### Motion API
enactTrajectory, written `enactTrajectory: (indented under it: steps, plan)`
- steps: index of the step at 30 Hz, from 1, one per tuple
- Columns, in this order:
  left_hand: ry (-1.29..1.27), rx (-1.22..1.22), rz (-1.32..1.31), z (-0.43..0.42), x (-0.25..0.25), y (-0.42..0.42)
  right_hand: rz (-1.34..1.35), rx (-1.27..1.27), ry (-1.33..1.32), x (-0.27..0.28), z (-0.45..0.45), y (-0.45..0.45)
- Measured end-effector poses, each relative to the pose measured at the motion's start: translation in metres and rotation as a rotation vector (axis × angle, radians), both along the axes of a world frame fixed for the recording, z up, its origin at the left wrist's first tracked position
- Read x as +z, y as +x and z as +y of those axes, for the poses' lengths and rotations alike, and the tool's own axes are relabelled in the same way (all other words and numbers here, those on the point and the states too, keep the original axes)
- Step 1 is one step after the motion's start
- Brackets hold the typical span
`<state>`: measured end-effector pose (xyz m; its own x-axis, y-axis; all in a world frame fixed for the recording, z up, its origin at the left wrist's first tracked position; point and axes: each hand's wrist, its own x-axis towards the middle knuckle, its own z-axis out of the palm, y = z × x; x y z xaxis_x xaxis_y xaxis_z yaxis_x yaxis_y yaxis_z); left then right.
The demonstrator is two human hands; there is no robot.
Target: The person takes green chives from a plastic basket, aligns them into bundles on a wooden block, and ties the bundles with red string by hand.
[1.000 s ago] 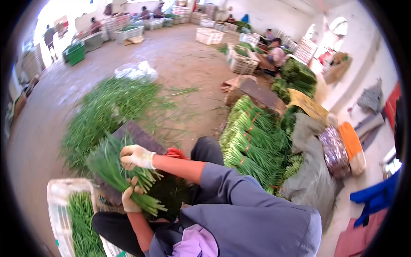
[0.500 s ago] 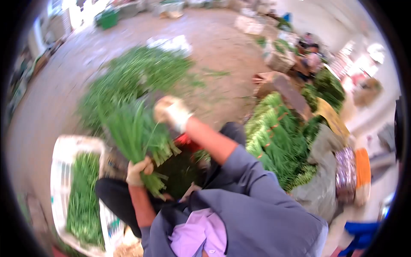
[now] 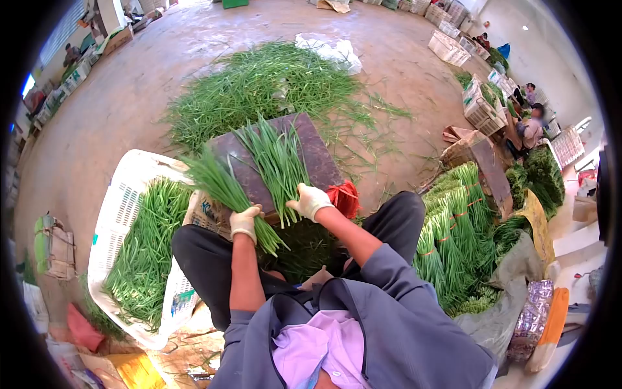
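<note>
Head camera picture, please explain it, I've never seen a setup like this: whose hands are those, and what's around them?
There's no machine here: a camera worn on a person's head looks forward and down at their work. Their pale-gloved left hand grips a bunch of long, thin green stalks. Their pale-gloved right hand touches the lower ends of a second green bunch, lying on a dark brown, flat-topped stand. To the left is a white plastic crate holding more green stalks; to the right are stacked, tied green bundles. Beyond the stand, a loose green heap lies on the brown floor.
</note>
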<state>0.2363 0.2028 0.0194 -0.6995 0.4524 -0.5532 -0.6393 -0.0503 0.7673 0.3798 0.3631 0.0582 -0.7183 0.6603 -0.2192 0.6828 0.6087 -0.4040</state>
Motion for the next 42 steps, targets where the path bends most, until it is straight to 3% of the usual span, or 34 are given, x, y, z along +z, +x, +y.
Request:
enactTrajectory:
  steps: [2,5,8,13,15,16,17,21,22,23,25,29,31,33,35,36,38,39,42]
  plan:
    - [-0.111,-0.029,-0.003,0.000,-0.001,0.003,0.065,-0.069,0.014,-0.035,0.005,-0.007]
    - [-0.125,-0.095,0.021,0.001,-0.006,0.008,0.246,-0.142,-0.025,-0.027,0.006,0.004]
    - [-0.228,-0.210,0.018,0.011,-0.024,0.011,0.136,-0.047,-0.063,-0.028,0.006,0.016]
    - [-0.316,-0.287,0.103,0.024,-0.048,0.021,0.199,-0.041,-0.109,-0.041,-0.005,0.026]
    - [-0.320,-0.268,0.105,0.023,-0.038,0.022,0.406,-0.080,-0.241,-0.044,-0.012,0.028]
    - [-0.358,-0.240,0.118,0.022,-0.031,0.023,0.358,-0.191,-0.536,-0.024,-0.018,0.029]
    - [-0.396,-0.212,0.132,0.021,-0.024,0.023,0.394,-0.244,-0.644,-0.022,-0.023,0.028]
    - [-0.224,-0.146,0.085,0.021,-0.027,0.025,0.583,0.015,-0.076,-0.041,-0.041,0.023]
    - [-0.062,-0.188,0.009,0.019,-0.023,0.026,0.575,0.067,-0.048,-0.040,-0.047,0.020]
    - [-0.061,-0.190,0.010,0.019,-0.022,0.028,0.566,0.119,-0.019,-0.040,-0.054,0.017]
    - [0.009,-0.262,0.158,0.020,-0.030,0.030,0.537,0.154,0.031,-0.040,-0.062,0.012]
    - [-0.103,-0.163,0.227,0.015,-0.048,0.012,0.298,0.318,-0.109,-0.022,-0.076,0.027]
    - [0.007,-0.096,0.220,0.010,-0.040,0.004,0.183,0.601,-0.219,-0.012,-0.087,0.047]
    - [-0.027,-0.067,0.206,0.007,-0.037,-0.004,-0.177,0.894,-0.489,-0.013,-0.085,0.064]
    - [-0.040,-0.067,0.177,0.007,-0.032,-0.007,-0.540,0.881,-0.560,0.017,-0.070,0.063]
    - [-0.087,-0.072,0.169,0.005,-0.014,-0.003,-0.484,0.772,-0.496,0.043,-0.063,0.056]
    - [-0.117,-0.085,0.196,0.001,-0.013,-0.001,-0.117,0.400,-0.340,0.019,-0.043,0.046]
    - [-0.119,-0.087,0.201,0.000,-0.011,0.001,0.032,0.239,-0.112,-0.008,-0.035,0.040]
    - [-0.316,-0.086,0.275,0.004,0.004,0.007,0.064,0.086,0.033,-0.004,-0.039,0.018]
